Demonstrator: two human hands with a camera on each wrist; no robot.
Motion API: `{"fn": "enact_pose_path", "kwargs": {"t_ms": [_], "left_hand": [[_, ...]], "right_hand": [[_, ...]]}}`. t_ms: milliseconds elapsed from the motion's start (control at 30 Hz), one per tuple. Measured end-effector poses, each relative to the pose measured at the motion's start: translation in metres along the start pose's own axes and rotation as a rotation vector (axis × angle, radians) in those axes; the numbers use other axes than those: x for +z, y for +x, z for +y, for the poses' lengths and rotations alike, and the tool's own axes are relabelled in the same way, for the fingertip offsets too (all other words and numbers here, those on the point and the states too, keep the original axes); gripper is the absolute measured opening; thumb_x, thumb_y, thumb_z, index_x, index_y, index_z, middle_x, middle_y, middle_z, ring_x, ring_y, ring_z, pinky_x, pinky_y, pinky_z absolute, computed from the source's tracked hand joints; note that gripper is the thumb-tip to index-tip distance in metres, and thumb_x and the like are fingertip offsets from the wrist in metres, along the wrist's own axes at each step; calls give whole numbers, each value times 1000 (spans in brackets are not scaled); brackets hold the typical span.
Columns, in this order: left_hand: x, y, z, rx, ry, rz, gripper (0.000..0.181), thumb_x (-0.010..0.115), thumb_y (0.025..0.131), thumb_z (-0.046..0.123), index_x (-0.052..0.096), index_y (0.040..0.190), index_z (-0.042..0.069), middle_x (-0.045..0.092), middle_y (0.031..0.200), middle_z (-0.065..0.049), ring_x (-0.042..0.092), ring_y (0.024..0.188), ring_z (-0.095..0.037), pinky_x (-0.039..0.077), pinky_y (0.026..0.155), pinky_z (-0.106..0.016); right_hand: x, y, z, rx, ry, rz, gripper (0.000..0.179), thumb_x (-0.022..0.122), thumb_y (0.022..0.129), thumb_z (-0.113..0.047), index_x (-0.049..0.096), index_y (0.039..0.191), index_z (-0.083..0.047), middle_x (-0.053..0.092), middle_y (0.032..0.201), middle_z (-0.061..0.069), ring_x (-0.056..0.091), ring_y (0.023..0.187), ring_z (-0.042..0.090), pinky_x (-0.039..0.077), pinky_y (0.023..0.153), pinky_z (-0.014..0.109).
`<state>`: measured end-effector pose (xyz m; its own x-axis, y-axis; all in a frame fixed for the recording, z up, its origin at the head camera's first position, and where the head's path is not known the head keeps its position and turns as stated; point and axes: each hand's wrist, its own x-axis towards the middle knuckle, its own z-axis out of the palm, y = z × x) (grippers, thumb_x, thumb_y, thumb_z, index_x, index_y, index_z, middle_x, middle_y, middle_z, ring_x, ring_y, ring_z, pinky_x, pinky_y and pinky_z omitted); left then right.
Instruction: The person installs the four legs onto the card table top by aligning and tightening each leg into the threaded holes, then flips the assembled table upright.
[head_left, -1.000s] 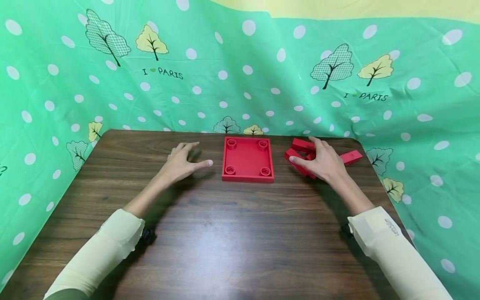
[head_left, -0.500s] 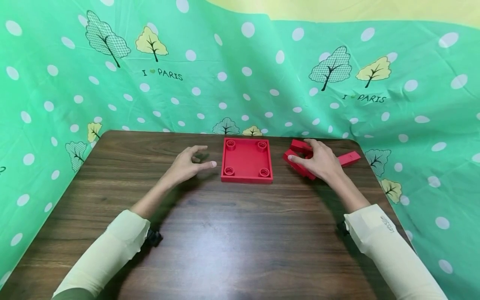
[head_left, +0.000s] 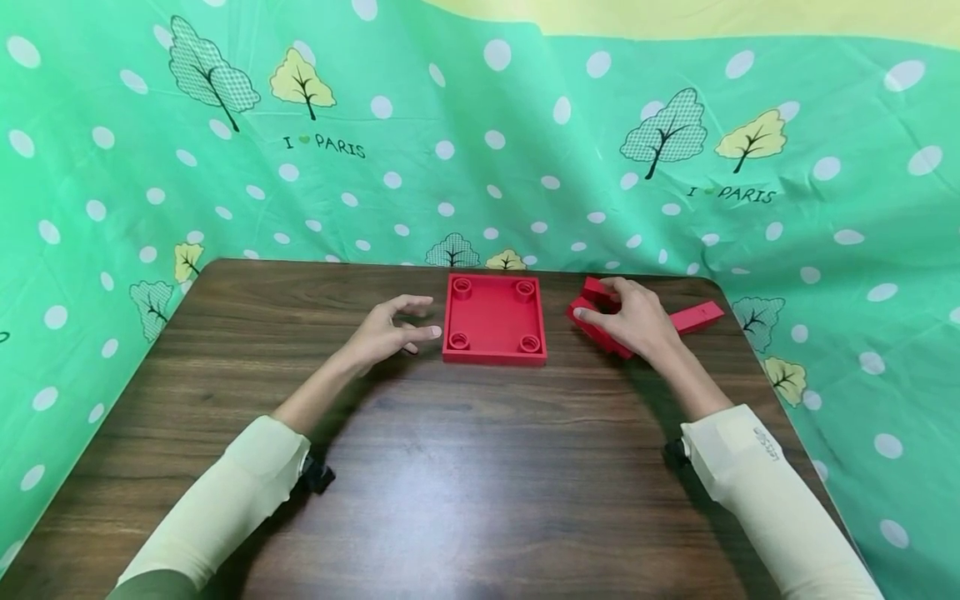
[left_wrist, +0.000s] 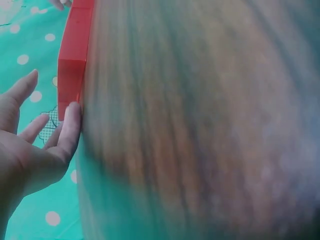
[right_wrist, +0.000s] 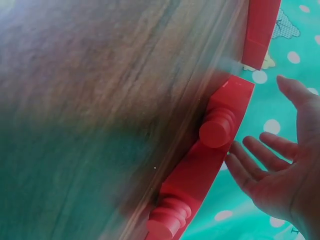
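A shallow square red tray-like panel lies near the back of the table, with a round socket at each inner corner. My left hand hovers just left of it, fingers spread and the thumb tip right at its left edge. In the left wrist view, the panel overlaps a fingertip. To the right, my right hand reaches over a cluster of red blocks, fingers loosely bent and thumb at the front block. Round ridged pegs stick out of the red pieces in the right wrist view.
Another long red block extends right from under the right hand, close to the table's right edge. Behind it, a red block sits near the back edge. A green dotted curtain hangs right behind the dark wooden table.
My left hand has moved right, up to the panel's left edge. My right hand has shifted slightly left over the red blocks, its fingers bending a little. The panel has stayed in place.
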<state>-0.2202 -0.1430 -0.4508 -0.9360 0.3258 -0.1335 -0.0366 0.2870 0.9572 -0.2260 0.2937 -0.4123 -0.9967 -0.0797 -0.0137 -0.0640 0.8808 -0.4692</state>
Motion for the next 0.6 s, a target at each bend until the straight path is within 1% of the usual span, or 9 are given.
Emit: {"fn": "enact_pose_path", "kwargs": {"t_ms": [100,200,333,433,600], "left_hand": [[2,2,-3,-9,-73,-17,69,87,100,17,58,162,7,58,157,-25,75,109,-30,72,87,-41],[5,5,-5,-23,-152,-32,68,86,100,10,58,162,7,56,158,-26,76,106,-25,73,86,-42],[9,8,-8,-41,-240,-43,66,84,100,4,59,161,7,54,158,-26,77,101,-20,73,84,-39],[12,9,-9,-54,-295,-44,65,82,100,0,59,161,7,54,156,-25,77,98,-19,74,82,-38],[17,11,-9,-67,-379,-48,67,81,99,-5,58,161,5,55,150,-22,77,94,-18,73,79,-36]], "right_hand": [[1,2,-3,-15,28,-7,86,77,103,-59,56,161,0,64,154,28,62,139,46,56,118,68],[1,5,-4,-29,55,-12,79,80,103,-52,59,158,1,68,151,27,66,136,45,58,116,66],[3,9,-4,-39,83,-25,73,81,104,-46,61,156,1,70,149,25,69,134,45,59,115,64],[5,12,-5,-34,100,-35,70,82,104,-43,63,154,1,70,149,26,71,133,45,60,115,64],[5,16,-3,-11,127,-56,68,84,103,-43,65,151,1,71,147,26,70,133,44,59,116,63]]}}
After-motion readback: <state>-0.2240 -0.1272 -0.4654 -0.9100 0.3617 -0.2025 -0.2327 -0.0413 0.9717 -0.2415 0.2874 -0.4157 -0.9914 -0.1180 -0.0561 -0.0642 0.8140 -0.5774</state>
